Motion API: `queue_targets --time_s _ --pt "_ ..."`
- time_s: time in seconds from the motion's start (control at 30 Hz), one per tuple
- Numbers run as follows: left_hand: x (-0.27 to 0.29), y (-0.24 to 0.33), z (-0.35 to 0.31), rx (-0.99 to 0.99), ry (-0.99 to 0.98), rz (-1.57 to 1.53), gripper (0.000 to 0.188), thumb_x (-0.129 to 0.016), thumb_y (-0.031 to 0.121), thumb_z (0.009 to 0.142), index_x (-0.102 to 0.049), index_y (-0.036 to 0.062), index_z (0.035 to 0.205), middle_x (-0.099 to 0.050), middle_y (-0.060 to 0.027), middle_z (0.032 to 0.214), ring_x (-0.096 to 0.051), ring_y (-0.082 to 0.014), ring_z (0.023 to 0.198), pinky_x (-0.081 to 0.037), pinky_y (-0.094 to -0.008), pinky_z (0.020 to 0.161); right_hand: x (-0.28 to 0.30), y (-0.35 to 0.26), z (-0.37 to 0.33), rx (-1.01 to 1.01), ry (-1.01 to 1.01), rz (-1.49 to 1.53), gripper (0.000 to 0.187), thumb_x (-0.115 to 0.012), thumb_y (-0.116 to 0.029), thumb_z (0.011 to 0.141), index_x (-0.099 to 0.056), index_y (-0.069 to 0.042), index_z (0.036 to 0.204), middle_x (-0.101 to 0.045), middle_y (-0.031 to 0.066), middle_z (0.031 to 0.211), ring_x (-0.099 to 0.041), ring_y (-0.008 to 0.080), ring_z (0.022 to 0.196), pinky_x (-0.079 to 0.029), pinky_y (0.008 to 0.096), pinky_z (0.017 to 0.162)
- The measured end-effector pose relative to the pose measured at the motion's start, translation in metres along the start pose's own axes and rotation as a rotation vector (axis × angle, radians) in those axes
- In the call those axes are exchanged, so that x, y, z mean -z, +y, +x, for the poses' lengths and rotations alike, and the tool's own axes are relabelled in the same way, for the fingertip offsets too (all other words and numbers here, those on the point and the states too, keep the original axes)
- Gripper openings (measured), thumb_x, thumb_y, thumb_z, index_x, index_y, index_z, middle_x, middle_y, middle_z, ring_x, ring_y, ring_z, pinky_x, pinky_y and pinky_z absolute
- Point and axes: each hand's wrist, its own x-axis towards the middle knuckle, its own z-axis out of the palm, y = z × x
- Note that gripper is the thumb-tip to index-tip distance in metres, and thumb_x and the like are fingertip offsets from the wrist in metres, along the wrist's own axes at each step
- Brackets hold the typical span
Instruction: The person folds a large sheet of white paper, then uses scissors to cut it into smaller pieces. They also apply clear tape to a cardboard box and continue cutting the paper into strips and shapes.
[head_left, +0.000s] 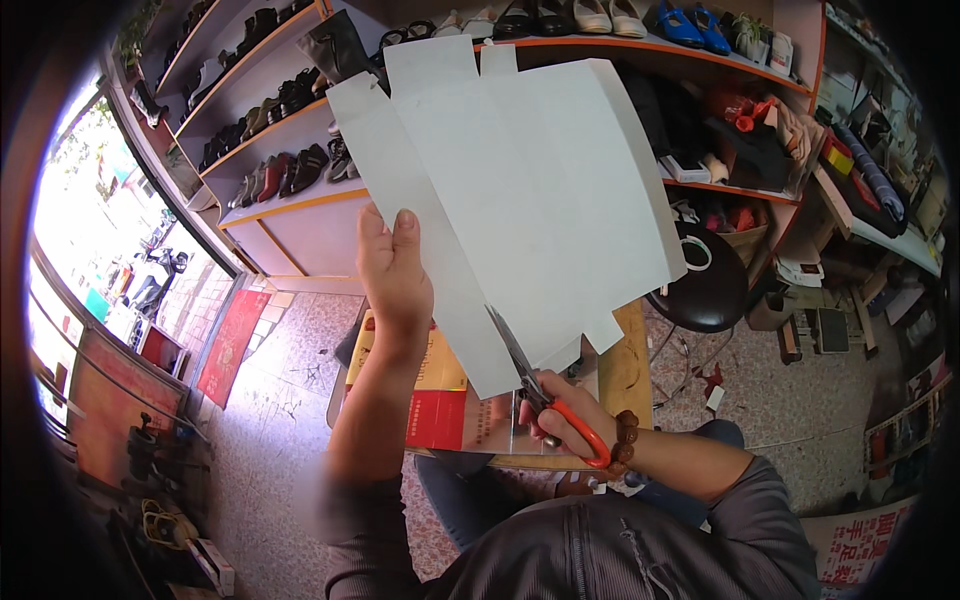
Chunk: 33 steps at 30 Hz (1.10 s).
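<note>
A large sheet of pale cardboard (pixel 535 190), shaped like an unfolded box with tabs along its edges, is held up in front of me. My left hand (pixel 395 265) grips its left strip, the thumb lying on the near face and the other fingers partly hidden. In my right hand (pixel 575 415) are scissors (pixel 518 350) with orange handles. Their blades lie at the lower edge of the cardboard, pointing up and to the left along a line between the strip and the main panel. A beaded bracelet circles my right wrist.
Below the cardboard stands a wooden table (pixel 630 365) with a red and yellow printed box (pixel 435 415) on it. A round black stool (pixel 705 290) is to the right. Shelves of shoes (pixel 285 170) line the back and left. An open doorway (pixel 120 200) lies at the far left.
</note>
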Motion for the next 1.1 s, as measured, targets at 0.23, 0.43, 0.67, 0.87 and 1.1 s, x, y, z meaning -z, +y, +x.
queue_targets --time_s 0.23,0.43,0.67,0.87,1.1 --pt "0.008 0.007 0.008 0.039 -0.014 -0.064 0.017 -0.044 0.011 0.097 -0.049 -0.0004 0.109 -0.056 -0.0011 0.090 -0.047 -0.0040 0.078 -0.039 -0.0185 0.072 0.000 -0.009 0.002 0.081 -0.100 0.000 0.067 -0.047 -0.053 0.089 -0.036 0.002 0.123 -0.055 0.0048 0.094 -0.053 0.0083 0.073 -0.045 0.0214 0.061" --pt "0.004 0.012 0.006 -0.044 0.002 -0.171 0.021 -0.043 0.010 0.097 -0.047 -0.0020 0.114 -0.058 -0.0048 0.099 -0.052 -0.0065 0.087 -0.041 -0.0204 0.078 -0.004 -0.012 0.001 0.046 -0.097 0.028 0.070 -0.046 -0.056 0.088 -0.038 0.004 0.123 -0.054 0.0064 0.093 -0.053 0.0091 0.071 -0.045 0.0234 0.064" --pt "0.010 0.009 0.014 0.052 -0.049 -0.262 0.021 -0.044 0.009 0.096 -0.049 -0.0014 0.114 -0.057 -0.0040 0.102 -0.050 -0.0069 0.090 -0.040 -0.0212 0.082 -0.002 -0.017 0.003 0.068 -0.109 -0.029 0.071 -0.046 -0.058 0.087 -0.040 0.004 0.121 -0.055 0.0059 0.090 -0.053 0.0096 0.070 -0.044 0.0233 0.062" --pt "0.017 -0.001 0.020 0.284 -0.003 -0.365 0.021 -0.048 0.011 0.095 -0.050 0.0005 0.113 -0.056 -0.0013 0.099 -0.050 -0.0069 0.088 -0.039 -0.0212 0.082 -0.004 -0.022 0.002 0.107 -0.016 -0.224 0.074 -0.048 -0.060 0.086 -0.039 0.003 0.123 -0.056 0.0060 0.091 -0.052 0.0094 0.070 -0.044 0.0221 0.062" --pt "0.005 0.007 0.011 0.032 -0.012 -0.263 0.022 -0.046 0.010 0.096 -0.048 -0.0004 0.115 -0.056 -0.0021 0.098 -0.050 -0.0065 0.086 -0.041 -0.0215 0.079 -0.005 -0.021 -0.001 0.048 -0.034 0.027 0.079 -0.048 -0.064 0.084 -0.037 0.004 0.124 -0.056 0.0061 0.092 -0.053 0.0088 0.070 -0.045 0.0224 0.062"
